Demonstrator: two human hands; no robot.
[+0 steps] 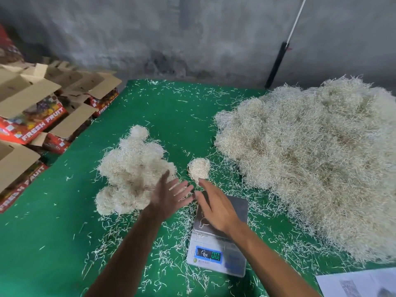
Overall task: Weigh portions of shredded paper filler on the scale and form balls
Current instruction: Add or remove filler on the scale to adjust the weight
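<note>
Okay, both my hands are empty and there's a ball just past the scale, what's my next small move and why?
Probably reach your right hand to the big loose pile of shredded paper and pull a fresh portion. The scale platform holds only a few stray strands, the small ball looks formed, and your left hand is open too.

"FRESH FRUIT" in white on red cartons [32, 127], green digits on scale display [209, 255] too blurred to read

green table cover [64, 243] | cream shredded paper pile [317, 159] | silver scale [220, 243] | red-checkered boxes [32, 125]
</note>
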